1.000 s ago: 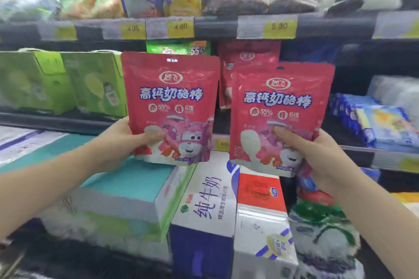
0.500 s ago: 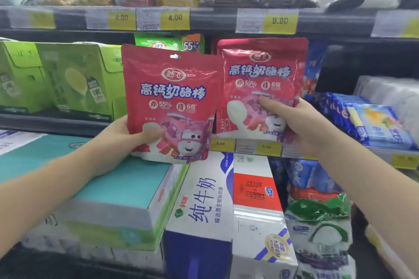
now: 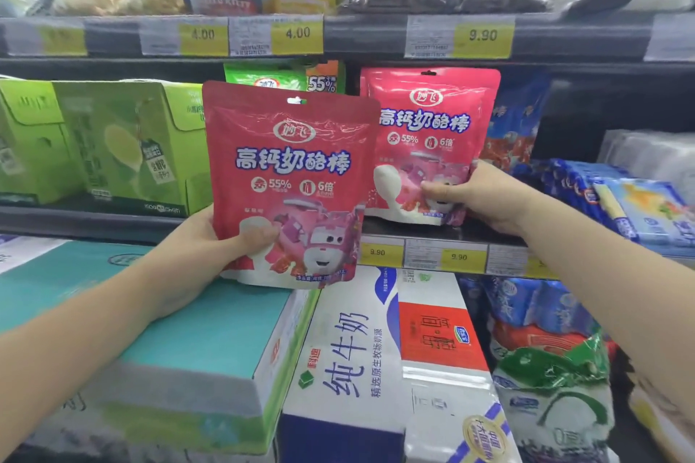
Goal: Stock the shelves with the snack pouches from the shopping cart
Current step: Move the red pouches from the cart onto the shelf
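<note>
Two red snack pouches with blue lettering and a cartoon plane are in view. My left hand (image 3: 210,241) grips the nearer red pouch (image 3: 289,169) by its lower left corner, holding it upright in front of the middle shelf. My right hand (image 3: 474,195) pinches the lower right of the second red pouch (image 3: 432,135), which stands on the middle shelf (image 3: 451,235) above the 9.90 price tags. Behind the left pouch a green pouch (image 3: 270,77) peeks out on the same shelf.
Green drink cartons (image 3: 97,139) fill the middle shelf at left; blue packs (image 3: 620,199) lie at right. Milk boxes (image 3: 349,353) and a teal box (image 3: 180,331) stand below. The top shelf (image 3: 357,34) holds bagged goods.
My right hand has pushed its red pouch further back and down until it stands on the middle shelf. The left hand's pouch has stayed at about the same spot.
</note>
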`<state>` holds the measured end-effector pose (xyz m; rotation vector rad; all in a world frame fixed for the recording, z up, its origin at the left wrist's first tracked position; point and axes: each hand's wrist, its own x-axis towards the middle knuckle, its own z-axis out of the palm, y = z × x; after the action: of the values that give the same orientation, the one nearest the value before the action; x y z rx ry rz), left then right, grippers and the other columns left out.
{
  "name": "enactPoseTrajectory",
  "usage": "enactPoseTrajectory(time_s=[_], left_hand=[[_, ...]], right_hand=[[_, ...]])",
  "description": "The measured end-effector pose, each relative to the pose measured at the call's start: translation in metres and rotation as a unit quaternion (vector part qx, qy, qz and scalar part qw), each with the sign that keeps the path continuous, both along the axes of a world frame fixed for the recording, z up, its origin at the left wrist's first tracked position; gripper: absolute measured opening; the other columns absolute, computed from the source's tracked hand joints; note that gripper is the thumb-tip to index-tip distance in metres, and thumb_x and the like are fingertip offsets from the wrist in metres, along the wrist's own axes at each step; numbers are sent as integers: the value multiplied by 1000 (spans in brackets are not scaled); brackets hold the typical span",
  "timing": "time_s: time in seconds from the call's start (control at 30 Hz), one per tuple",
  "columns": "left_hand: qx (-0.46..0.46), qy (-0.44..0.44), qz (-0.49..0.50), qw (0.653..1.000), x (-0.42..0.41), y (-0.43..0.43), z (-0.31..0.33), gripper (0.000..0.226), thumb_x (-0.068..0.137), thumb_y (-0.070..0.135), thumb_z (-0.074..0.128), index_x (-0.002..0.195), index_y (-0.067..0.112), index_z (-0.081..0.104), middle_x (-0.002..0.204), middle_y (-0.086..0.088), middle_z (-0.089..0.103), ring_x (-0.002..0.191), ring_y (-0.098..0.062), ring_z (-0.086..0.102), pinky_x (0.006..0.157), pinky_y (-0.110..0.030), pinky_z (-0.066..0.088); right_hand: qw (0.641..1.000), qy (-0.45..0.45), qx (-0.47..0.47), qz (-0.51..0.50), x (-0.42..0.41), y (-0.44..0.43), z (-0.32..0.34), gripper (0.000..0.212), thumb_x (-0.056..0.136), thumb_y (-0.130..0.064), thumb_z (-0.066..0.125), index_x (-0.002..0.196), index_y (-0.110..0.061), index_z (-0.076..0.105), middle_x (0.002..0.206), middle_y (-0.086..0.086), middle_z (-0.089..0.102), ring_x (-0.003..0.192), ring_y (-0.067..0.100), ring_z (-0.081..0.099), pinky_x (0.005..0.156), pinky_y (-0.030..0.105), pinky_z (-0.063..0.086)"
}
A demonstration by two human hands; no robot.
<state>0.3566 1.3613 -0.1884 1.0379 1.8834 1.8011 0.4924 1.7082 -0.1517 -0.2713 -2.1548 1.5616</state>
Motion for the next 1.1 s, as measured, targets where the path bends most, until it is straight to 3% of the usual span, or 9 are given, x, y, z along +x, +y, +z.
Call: enactPoseTrajectory(time_s=[0.13,0.3,0.43,0.6,0.8,0.97,1.1], left_hand=[[3,-2,-2,1000,-1,1,-1,44,83,29,81,124,22,66,119,-8,74,112,-32,69,108,-59,44],[5,1,2,1000,0,2,-1,56,65,45,84,117,29,69,118,-6,74,111,-31,70,107,-58,45],[3,2,9,1000,0,3,-2,46,80,38,82,121,25,67,117,-6,75,109,-31,71,107,-58,45],[-2,5,17,1000,0,3,-2,42,84,31,80,122,25,66,117,-6,75,110,-31,70,107,-57,45],[-4,5,27,1000,0,4,-1,44,81,26,73,124,21,65,115,-6,76,108,-30,71,106,-55,46],[-5,-2,26,1000,3,5,0,42,83,23,71,125,18,64,115,-8,75,107,-30,72,104,-52,48],[-9,1,26,1000,5,4,1,42,85,21,69,126,17,63,115,-7,75,107,-29,72,97,-45,51]], right_hand=[[998,-13,57,-11,1,6,-4,50,77,-22,88,122,-22,67,108,-7,78,100,9,74,83,21,57],[996,15,60,-64,-18,19,-5,59,68,-21,94,121,-21,67,107,-7,78,98,8,74,84,24,57],[993,11,90,-78,-34,30,-4,65,67,-20,95,125,-17,66,110,-3,77,100,13,74,92,32,59],[987,26,121,-104,-50,32,-5,68,70,-23,94,130,-17,61,115,-5,71,99,8,67,90,27,51],[988,18,112,-104,-53,41,-13,74,69,-28,94,133,-20,58,121,-5,71,110,15,67,101,37,52],[991,-4,103,-86,-43,37,-11,87,59,-49,95,134,-23,59,120,-8,72,109,11,69,102,38,53],[990,-37,100,-88,-32,33,-8,61,72,-39,90,123,-21,61,109,-12,71,100,4,66,95,28,50]])
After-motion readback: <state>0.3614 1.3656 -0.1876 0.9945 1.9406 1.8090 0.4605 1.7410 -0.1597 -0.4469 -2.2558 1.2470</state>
